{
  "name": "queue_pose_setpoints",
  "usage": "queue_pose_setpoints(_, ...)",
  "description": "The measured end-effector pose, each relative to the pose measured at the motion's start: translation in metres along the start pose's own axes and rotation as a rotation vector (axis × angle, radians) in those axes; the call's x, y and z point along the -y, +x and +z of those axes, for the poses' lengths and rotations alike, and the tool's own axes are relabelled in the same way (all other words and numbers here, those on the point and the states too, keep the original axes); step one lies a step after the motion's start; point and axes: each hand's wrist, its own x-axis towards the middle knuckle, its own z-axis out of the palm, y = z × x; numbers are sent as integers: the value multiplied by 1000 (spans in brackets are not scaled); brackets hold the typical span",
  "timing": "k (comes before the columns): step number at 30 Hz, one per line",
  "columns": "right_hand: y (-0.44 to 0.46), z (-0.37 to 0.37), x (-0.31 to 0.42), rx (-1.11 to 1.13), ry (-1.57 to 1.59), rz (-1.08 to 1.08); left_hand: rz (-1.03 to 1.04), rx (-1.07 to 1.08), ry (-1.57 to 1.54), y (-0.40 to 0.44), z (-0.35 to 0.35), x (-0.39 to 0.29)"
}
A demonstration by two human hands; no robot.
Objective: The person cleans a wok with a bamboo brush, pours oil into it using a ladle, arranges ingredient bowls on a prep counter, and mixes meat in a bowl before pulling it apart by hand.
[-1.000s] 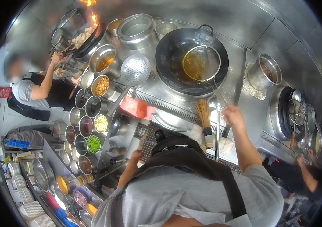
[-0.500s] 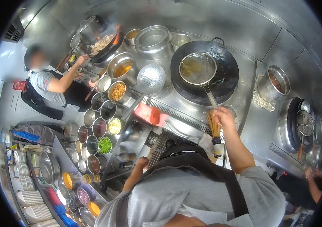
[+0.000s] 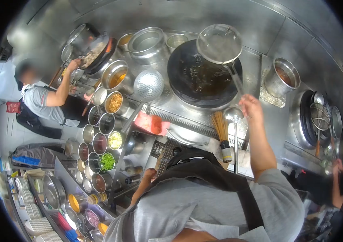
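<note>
My right hand (image 3: 251, 108) is closed on the handle of a round mesh strainer (image 3: 220, 43), which is raised over the far right part of a black wok (image 3: 203, 82). Dark, shiny liquid lies in the wok. Just below my right hand are a metal ladle (image 3: 233, 114) with a long handle and a bamboo wok brush (image 3: 220, 127) with a dark-wrapped grip. My left hand (image 3: 149, 174) hangs low at my side beside the counter; its fingers are too small and hidden to make out.
Left of the wok rests a perforated skimmer (image 3: 149, 85), with pots and several ingredient tins (image 3: 115, 140) beyond. A co-worker (image 3: 46, 101) handles a flaming wok at far left. A metal pot (image 3: 281, 78) stands on the right. Another person's hands (image 3: 338, 166) show at lower right.
The strainer has risen from low over the wok towards the far right, and the food seen through its mesh no longer shows there. The view has shifted slightly. My left hand stays low.
</note>
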Motion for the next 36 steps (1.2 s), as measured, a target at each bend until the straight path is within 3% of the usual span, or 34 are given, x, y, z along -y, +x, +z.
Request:
queue_pose_setpoints(2,4,-14,21,-128,-102,-26,62,5,-134,15,4,13)
queue_pose_setpoints(4,21,-53,27,-244,-526,-145,83,22,-87,23,6,16)
queue_pose_setpoints(5,27,-66,23,-249,-533,-144,102,25,-47,24,7,15)
queue_pose_setpoints(7,42,-91,4,-509,-1357,-503,123,33,-12,28,10,13)
queue_pose_setpoints(8,50,-106,-5,-509,-1365,-502,168,35,31,31,12,13)
queue_pose_setpoints(10,61,-129,-18,-439,-1586,-189,213,44,66,40,13,15)
queue_pose_setpoints(12,44,-115,0,-464,-1525,-142,629,-80,681,61,5,23)
queue_pose_setpoints(13,42,-112,6,-483,-1471,-183,665,-92,863,76,3,31)
queue_pose_setpoints(16,30,-103,12,-519,-1404,-293,805,-188,685,85,4,52)
queue_pose_setpoints(17,15,-84,27,-524,-1322,-270,543,-86,308,95,10,61)
queue_pose_setpoints(18,3,-73,34,-530,-1241,-247,539,-86,294,97,13,70)
queue_pose_setpoints(19,4,-87,24,-506,-1228,-441,434,-42,217,97,14,77)
queue_pose_setpoints(21,-7,-75,28,-465,-1066,-337,166,78,73,65,13,54)
queue_pose_setpoints(22,-14,-67,28,-433,-899,-225,165,80,61,66,16,57)
queue_pose_setpoints(24,-15,-62,15,-397,-880,-243,327,48,467,97,26,93)
queue_pose_setpoints(25,-12,-63,5,-361,-866,-199,425,77,167,117,32,121)
queue_pose_setpoints(26,-11,-62,-2,-326,-850,-153,-99,-3,-360,83,28,83)
queue_pose_setpoints(28,-21,-43,-5,-263,-861,-133,-150,-65,-611,39,2,40)
queue_pose_setpoints(30,-24,-37,-18,-102,-677,58,224,-42,-998,61,-21,59)
queue_pose_setpoints(32,-28,-24,-30,-112,-606,74,99,-291,-1252,36,-62,1)
queue_pose_setpoints(34,-33,-10,-41,-105,-335,194,304,-346,-1455,17,-105,-32)
queue_pose_setpoints(36,-41,20,-43,-79,-330,212,468,-362,-1603,7,-140,-59)
